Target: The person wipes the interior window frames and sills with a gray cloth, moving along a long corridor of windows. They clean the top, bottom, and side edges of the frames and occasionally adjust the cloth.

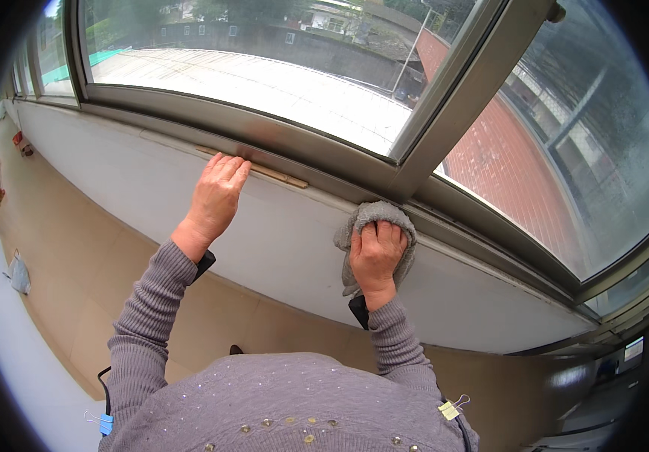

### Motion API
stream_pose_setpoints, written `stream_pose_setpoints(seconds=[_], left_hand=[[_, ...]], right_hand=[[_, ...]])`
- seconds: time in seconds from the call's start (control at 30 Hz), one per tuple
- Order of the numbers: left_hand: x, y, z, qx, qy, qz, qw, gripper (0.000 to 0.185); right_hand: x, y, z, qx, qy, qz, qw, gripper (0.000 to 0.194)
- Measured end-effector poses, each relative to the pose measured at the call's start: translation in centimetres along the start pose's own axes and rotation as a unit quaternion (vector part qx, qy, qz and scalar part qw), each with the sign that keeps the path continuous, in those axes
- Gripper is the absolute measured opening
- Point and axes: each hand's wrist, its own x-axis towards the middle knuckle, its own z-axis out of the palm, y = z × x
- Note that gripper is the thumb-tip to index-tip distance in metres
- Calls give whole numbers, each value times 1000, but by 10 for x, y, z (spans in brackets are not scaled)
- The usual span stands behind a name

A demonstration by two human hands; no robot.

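Note:
My right hand point(379, 255) is closed on a bunched grey cloth point(347, 240), which touches the window sill and hangs down a little over the white wall. To the left, my left hand point(220, 189) rests its fingertips on the sill point(324, 196) over a thin wooden stick point(279, 176) that lies along the metal frame. Part of the stick is hidden by the fingers, so whether they grip it does not show. Above both hands runs the metal frame of a sliding window point(234, 127).
A low white wall point(296, 237) runs under the sill, with a tan tiled floor point(104, 243) below. A plastic bag point(18, 276) is at the far left, and red objects point(18, 138) stand at the upper left. An upright window frame point(465, 101) rises at the right.

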Motion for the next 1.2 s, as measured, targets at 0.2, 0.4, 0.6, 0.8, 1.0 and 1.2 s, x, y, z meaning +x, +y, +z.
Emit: stream_pose_setpoints(seconds=[0.2, 0.4, 0.6, 0.8, 1.0, 1.2], left_hand=[[4, -18, 4, -67, -8, 35, 997, 34], [10, -31, 8, -86, 38, 77, 993, 26], [7, -36, 13, -100, 64, 79, 990, 23], [1, -30, 9, -92, 102, 59, 989, 23], [-38, -28, -2, -110, 137, -20, 984, 24], [-77, -19, 1, -258, 135, -194, 937, 16]], right_hand=[[-7, -5, 9, -70, 0, 13, 997, 27], [-9, 0, 9, -71, -13, -12, 997, 29], [-16, -3, 21, -79, -1, 8, 997, 31], [-16, -6, 31, -85, 27, 21, 996, 30], [-17, -4, 35, -91, 24, 22, 995, 35], [-18, -7, 39, -125, 20, 13, 992, 34]])
